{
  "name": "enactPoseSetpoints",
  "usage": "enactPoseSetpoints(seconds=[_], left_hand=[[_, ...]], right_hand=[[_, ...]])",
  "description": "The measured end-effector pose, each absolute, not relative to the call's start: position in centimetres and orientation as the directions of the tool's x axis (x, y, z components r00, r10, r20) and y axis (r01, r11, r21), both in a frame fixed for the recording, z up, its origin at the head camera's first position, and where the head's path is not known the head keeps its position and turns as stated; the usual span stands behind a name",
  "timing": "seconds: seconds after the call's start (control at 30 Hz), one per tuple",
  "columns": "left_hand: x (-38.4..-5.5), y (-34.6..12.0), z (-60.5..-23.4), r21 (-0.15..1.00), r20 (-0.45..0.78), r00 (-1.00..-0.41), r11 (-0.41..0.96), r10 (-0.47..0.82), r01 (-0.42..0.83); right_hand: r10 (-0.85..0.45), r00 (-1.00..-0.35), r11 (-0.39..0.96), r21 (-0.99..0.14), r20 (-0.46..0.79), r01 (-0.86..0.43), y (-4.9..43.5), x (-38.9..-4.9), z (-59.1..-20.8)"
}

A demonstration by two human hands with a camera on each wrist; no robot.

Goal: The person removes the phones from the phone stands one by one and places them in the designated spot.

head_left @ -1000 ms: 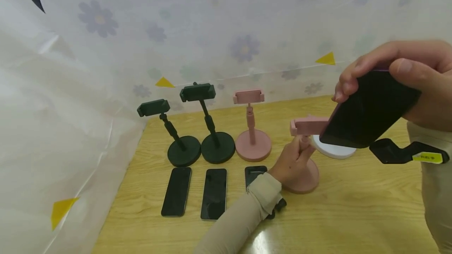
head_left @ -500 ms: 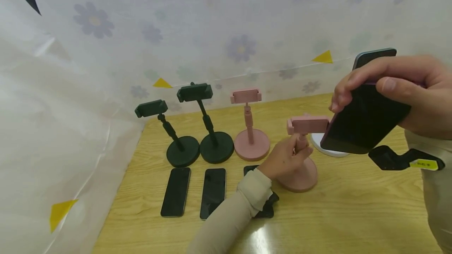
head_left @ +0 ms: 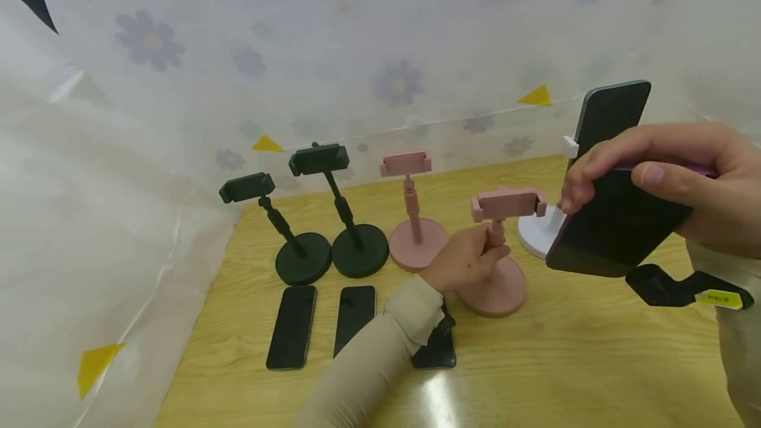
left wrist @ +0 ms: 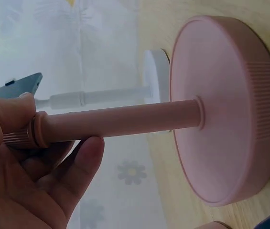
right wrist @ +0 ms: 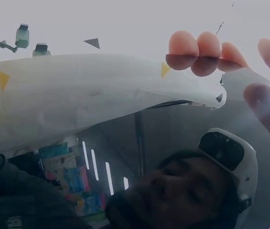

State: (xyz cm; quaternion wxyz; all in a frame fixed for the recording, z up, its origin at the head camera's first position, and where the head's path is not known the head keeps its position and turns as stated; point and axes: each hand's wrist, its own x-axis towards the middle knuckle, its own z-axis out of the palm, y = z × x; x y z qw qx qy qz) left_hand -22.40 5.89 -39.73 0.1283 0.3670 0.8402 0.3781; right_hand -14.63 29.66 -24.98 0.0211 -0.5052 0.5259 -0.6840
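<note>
My left hand point(head_left: 466, 261) grips the upright stem of a pink phone stand point(head_left: 508, 205), just below its clamp. In the left wrist view, the thumb and fingers of the left hand point(left wrist: 34, 176) close round the ribbed collar of the pink phone stand point(left wrist: 139, 119); its round base rests on the table. The clamp has nothing in it. My right hand point(head_left: 689, 170) holds a purple-edged smartphone point(head_left: 618, 230), tilted in the air right of that clamp and apart from it. In the right wrist view, the smartphone's dark screen point(right wrist: 125, 95) mirrors the fingertips and the surroundings.
Behind the held phone, a white stand point(head_left: 535, 233) carries another smartphone point(head_left: 615, 111). A second pink stand point(head_left: 418, 240) and two dark green stands point(head_left: 359, 249) point(head_left: 303, 257) line the back. Phones point(head_left: 291, 327) point(head_left: 355, 312) point(head_left: 434, 352) lie in front, partly under my left forearm.
My right hand has lowered the smartphone, uncovering the pink clamp's right end and the phone on the white stand. My left hand keeps its grip on the stem. The head view has shifted slightly.
</note>
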Motion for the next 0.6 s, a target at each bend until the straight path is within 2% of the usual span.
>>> enactPoseSetpoints(seconds=[0.27, 0.47, 0.6], left_hand=[[-23.9, 5.5, -39.5, 0.746, 0.078, -0.71, 0.431, 0.699, 0.507], [-25.2, 5.9, -39.4, 0.744, 0.069, -0.74, 0.46, 0.669, 0.484], [-26.2, 6.1, -39.6, 0.74, 0.065, -0.74, 0.465, 0.67, 0.486]], right_hand=[[-0.573, -0.499, -0.424, -0.756, 0.65, -0.499, 30.0, -14.6, -26.2], [-0.557, -0.538, -0.418, -0.773, 0.633, -0.477, 29.0, -14.2, -27.3], [-0.554, -0.557, -0.408, -0.785, 0.619, -0.467, 28.2, -14.0, -28.1]])
